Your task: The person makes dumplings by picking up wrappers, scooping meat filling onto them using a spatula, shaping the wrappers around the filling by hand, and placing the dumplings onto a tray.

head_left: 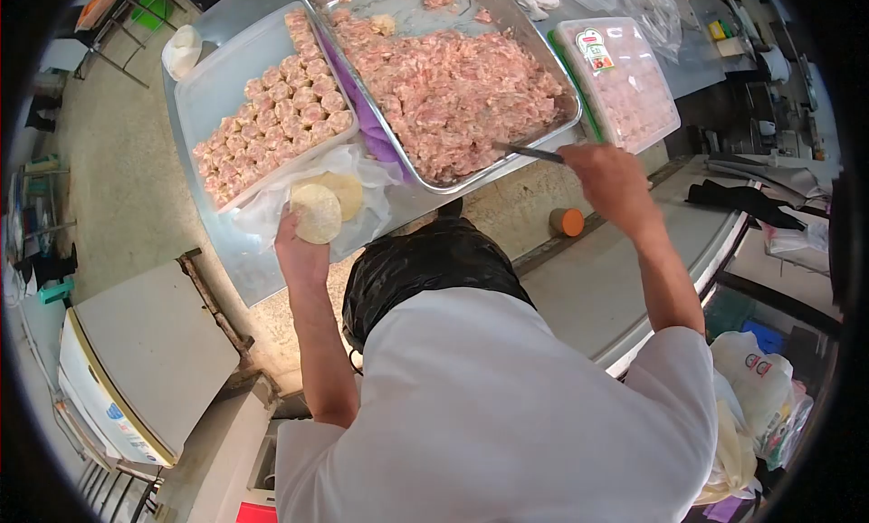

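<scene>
My left hand (301,251) holds a round, pale dumpling wrapper (316,217) near the table's front edge. More wrappers (343,195) lie just behind it on a white plastic sheet (262,211). In my right hand (608,181) is the handle of a dark, narrow utensil (536,153); its tip sits in the minced meat (453,88), so its kind cannot be made out. The meat fills much of a metal tray (568,124). To the left, rows of filled dumplings (291,102) stand in a clear plastic tray (195,93).
A lidded plastic box (625,84) with a label stands right of the metal tray. Purple cloth or plastic (376,134) shows between the trays. A white bundle (182,52) is at the table's left corner. An orange-topped container (567,221) sits below, near the right bench (615,269).
</scene>
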Motion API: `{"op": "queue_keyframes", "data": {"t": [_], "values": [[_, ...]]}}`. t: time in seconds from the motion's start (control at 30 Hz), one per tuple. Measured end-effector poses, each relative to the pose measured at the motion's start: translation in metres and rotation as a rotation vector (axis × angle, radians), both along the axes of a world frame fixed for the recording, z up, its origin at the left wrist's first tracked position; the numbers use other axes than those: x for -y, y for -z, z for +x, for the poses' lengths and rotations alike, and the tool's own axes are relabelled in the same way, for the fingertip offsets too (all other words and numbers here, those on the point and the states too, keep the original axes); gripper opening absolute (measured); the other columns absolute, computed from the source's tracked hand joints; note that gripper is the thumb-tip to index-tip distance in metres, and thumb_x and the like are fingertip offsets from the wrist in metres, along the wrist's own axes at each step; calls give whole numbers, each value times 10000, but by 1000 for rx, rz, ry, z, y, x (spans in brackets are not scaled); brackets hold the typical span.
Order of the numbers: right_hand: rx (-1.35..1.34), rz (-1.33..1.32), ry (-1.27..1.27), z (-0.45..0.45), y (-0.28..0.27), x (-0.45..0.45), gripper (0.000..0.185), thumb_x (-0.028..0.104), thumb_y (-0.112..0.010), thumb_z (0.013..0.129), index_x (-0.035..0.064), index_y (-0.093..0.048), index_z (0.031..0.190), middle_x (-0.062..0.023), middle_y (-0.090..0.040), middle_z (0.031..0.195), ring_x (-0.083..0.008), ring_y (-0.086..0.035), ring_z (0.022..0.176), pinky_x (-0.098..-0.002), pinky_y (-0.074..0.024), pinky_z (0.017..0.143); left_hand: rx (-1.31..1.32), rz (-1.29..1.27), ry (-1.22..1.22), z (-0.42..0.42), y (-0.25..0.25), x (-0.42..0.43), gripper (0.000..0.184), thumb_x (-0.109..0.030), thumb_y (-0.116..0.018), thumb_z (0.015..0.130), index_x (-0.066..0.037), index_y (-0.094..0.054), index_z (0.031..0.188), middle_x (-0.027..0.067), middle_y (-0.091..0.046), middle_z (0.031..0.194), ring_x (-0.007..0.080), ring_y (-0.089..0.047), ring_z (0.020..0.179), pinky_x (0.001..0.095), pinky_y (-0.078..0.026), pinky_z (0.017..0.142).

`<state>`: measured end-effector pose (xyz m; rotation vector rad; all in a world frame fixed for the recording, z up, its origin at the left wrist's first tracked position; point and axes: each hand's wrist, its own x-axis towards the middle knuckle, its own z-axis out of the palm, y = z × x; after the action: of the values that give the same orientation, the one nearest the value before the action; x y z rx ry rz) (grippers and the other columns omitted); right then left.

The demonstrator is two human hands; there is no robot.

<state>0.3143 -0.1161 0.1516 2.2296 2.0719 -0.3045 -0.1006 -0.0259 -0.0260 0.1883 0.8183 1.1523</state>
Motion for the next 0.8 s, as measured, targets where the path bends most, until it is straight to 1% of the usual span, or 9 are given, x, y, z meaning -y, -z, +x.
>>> {"op": "queue_keyframes", "data": {"t": [0.03, 0.13, 0.23, 0.3, 0.4, 0.5, 0.6, 0.7, 0.8], "values": [[26, -19, -30, -5, 5, -1, 233, 7, -582, 853, 89, -734, 1008, -164, -710, 873, -371, -694, 855, -482, -539, 720, 32, -24, -9, 11, -2, 1, 439, -95, -550, 951, 29, -483, 1367, 201, -600, 1285, 341, -607, 1200, 469, -471, 1068], [51, -27, -145, -22, 15, -9, 215, 11, -576, 830, 84, -729, 961, -176, -692, 804, -371, -695, 811, -487, -544, 707, -163, 5, 55, 36, -17, 8, 431, -120, -519, 950, 19, -500, 1357, 204, -608, 1277, 350, -606, 1203, 468, -467, 1073], [10, -24, -252, -24, 16, -23, 189, 29, -578, 833, 70, -730, 939, -193, -692, 787, -385, -702, 786, -494, -555, 702, -40, 17, 150, 36, -19, 12, 433, -84, -481, 944, 18, -503, 1364, 201, -615, 1272, 325, -612, 1200, 447, -474, 1069], [12, -154, -269, -30, 11, -38, 170, 24, -581, 826, 61, -731, 895, -198, -692, 801, -390, -702, 798, -498, -558, 719, -30, 54, 184, 40, -26, 15, 439, -68, -466, 944, 37, -505, 1368, 199, -612, 1285, 312, -611, 1206, 437, -474, 1071], [5, -67, -409, -29, 16, -47, 127, 28, -598, 817, 60, -704, 878, -171, -659, 721, -374, -689, 762, -500, -531, 666, -106, 27, 134, 46, -30, 20, 455, -55, -455, 938, 68, -507, 1373, 200, -604, 1305, 308, -605, 1213, 428, -467, 1080], [-63, -208, -313, -36, 15, -51, 118, 59, -600, 854, 21, -712, 856, -218, -684, 828, -415, -693, 822, -504, -560, 736, -170, 3, 91, 48, -28, 25, 467, -62, -455, 934, 88, -511, 1373, 201, -597, 1323, 311, -597, 1226, 421, -457, 1091], [-247, -182, -247, -39, 31, -45, 149, 109, -602, 905, 0, -691, 857, -238, -679, 844, -440, -673, 794, -509, -544, 707, -159, 22, 121, 49, -23, 29, 470, -72, -446, 938, 90, -515, 1374, 200, -593, 1335, 311, -589, 1242, 418, -449, 1097], [-514, -127, -246, -22, 59, -39, 231, 182, -600, 969, -17, -680, 883, -185, -669, 779, -342, -666, 687, -442, -524, 636, -130, 29, 148, 53, -24, 29, 466, -84, -439, 952, 85, -516, 1379, 192, -591, 1341, 307, -576, 1261, 421, -436, 1108], [-992, -409, 126, -13, 71, -33, 240, 229, -606, 1002, 8, -695, 968, -62, -599, 696, -166, -574, 583, -335, -462, 532, -78, 34, 148, 64, -28, 27, 456, -103, -434, 971, 78, -516, 1381, 183, -589, 1351, 301, -564, 1279, 425, -420, 1122]]}}
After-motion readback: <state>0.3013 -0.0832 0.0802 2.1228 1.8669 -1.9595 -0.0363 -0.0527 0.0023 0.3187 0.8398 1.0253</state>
